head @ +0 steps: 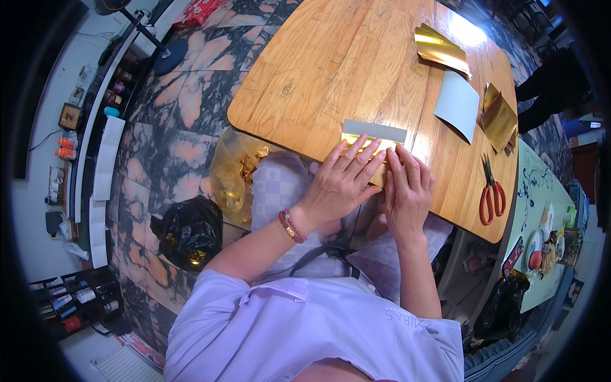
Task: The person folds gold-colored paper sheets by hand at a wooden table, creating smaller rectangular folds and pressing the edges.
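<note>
A sheet of gold foil paper (375, 130), its far edge showing a grey-white strip, lies at the near edge of the wooden table. My left hand (341, 181) rests flat on it, fingers extended. Beside it, my right hand (407, 186) touches the sheet's right part with bent fingertips; whether they pinch it is hidden. To the right lie a pale blue-white sheet (457, 106), a stack of gold foil sheets (443, 47) and another gold stack (500, 119). Red-handled scissors (491, 191) lie with their blades closed near the table's right edge.
A clear plastic bag (231, 176) with crumpled gold pieces hangs or stands by my left knee. A black plastic bag (191, 231) sits on the marbled floor. At right, a pale green table (534, 200) holds a plate and food. A person (553, 86) stands beyond the wooden table.
</note>
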`<state>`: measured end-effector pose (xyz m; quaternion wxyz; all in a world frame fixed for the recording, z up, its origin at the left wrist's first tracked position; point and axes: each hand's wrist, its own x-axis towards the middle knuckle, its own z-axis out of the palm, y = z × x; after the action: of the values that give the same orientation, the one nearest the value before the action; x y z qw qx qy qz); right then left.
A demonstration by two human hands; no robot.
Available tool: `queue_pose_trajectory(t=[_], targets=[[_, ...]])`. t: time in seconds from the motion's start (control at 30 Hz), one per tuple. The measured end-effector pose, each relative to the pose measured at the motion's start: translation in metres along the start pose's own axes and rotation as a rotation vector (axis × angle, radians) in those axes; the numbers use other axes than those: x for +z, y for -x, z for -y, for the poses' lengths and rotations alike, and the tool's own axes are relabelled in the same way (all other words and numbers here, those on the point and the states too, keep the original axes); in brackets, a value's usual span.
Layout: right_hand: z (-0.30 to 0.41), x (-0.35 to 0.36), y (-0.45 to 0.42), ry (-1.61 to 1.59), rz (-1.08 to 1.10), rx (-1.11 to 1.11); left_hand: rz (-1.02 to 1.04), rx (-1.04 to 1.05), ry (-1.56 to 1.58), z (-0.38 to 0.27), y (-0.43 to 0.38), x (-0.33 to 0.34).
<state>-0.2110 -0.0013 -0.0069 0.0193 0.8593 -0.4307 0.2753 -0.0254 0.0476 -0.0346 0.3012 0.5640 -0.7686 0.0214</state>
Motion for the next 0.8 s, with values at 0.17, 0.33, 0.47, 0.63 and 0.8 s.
queue_pose_trajectory(t=[0.17,0.33,0.47,0.63,0.8], targets=[[-0.001,0.001,0.001,-0.011,-0.009,0.000,-0.005,0.001,-0.003,0.000,0.000,0.001],[-0.001,0.002,0.002,-0.030,-0.027,-0.005,0.004,0.005,-0.003,0.001,0.001,0.000],[-0.001,0.000,0.001,-0.039,-0.018,0.002,0.006,0.011,-0.013,0.001,0.001,0.000],[0.002,-0.004,0.004,0.043,-0.070,-0.066,0.021,0.043,-0.024,0.005,-0.002,-0.003],[0.014,0.005,0.015,-0.014,0.069,-0.129,0.012,0.084,-0.013,0.012,-0.005,-0.010]])
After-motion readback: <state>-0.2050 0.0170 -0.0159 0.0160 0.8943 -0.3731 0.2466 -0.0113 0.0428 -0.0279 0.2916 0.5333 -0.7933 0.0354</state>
